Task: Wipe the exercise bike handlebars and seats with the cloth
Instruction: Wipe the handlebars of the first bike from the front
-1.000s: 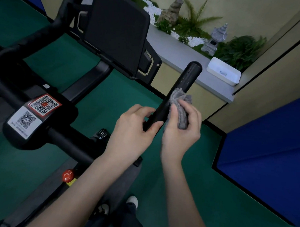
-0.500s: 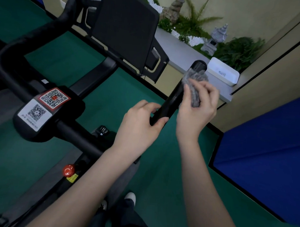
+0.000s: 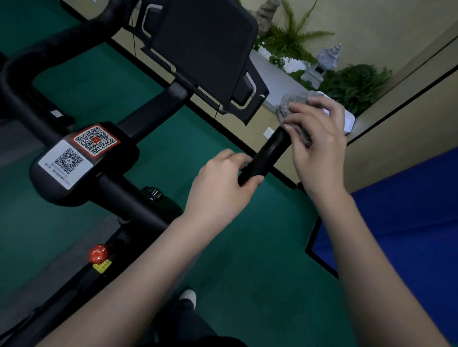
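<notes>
Head view: console screen (image 3: 201, 42) beyond your left hand (image 3: 219, 191), gripping handlebar (image 3: 270, 152); your right hand (image 3: 319, 148) bunches cloth (image 3: 295, 103) over its tip.

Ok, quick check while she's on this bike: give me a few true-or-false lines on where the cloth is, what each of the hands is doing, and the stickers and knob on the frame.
1. The right hand holds the grey cloth at the far tip of the handlebar. True.
2. The left hand hangs free of the bike. False: it grips the same handlebar lower down, nearer the person.
3. Two QR-code stickers sit side by side on the centre housing. True.
4. The knob low on the frame is green. False: it is red, with a yellow label just below it.
</notes>
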A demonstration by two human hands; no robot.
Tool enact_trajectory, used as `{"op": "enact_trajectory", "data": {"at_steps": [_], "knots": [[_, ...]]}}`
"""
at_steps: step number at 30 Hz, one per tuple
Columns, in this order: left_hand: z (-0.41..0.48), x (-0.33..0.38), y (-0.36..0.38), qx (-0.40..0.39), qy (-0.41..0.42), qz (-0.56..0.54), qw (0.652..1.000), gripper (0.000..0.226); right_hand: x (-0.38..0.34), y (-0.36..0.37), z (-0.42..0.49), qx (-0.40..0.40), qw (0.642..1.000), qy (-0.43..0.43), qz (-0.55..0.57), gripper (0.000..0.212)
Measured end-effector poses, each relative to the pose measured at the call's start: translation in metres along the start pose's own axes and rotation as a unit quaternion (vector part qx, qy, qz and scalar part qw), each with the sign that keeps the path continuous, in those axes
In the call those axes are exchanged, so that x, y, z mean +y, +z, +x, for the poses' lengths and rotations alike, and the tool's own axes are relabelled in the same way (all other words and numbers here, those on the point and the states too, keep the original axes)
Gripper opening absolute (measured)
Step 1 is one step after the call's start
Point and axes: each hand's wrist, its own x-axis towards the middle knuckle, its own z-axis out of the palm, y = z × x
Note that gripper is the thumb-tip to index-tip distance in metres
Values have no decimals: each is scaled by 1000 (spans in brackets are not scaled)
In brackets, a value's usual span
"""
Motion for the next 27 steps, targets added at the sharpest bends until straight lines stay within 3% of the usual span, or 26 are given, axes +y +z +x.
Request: {"op": "enact_trajectory", "data": {"at_steps": [4,8,10,16,27], "knots": [[0,0,1,-3,0,-11,1000,34,2,-12,11,-122,992,-37,-14,8],[0,-1,1,1,2,-14,1000,35,-7,-14,28,-288,952,-102,-16,8],[0,-2,1,4,-2,-13,1000,35,-10,-14,35,-333,936,-117,-19,9],[1,-3,2,6,-6,-4,1000,33,-12,-12,37,-309,944,-108,-47,16],[2,-3,1,-7,-12,0,1000,34,-19,-8,54,-419,891,-162,-66,18]]}}
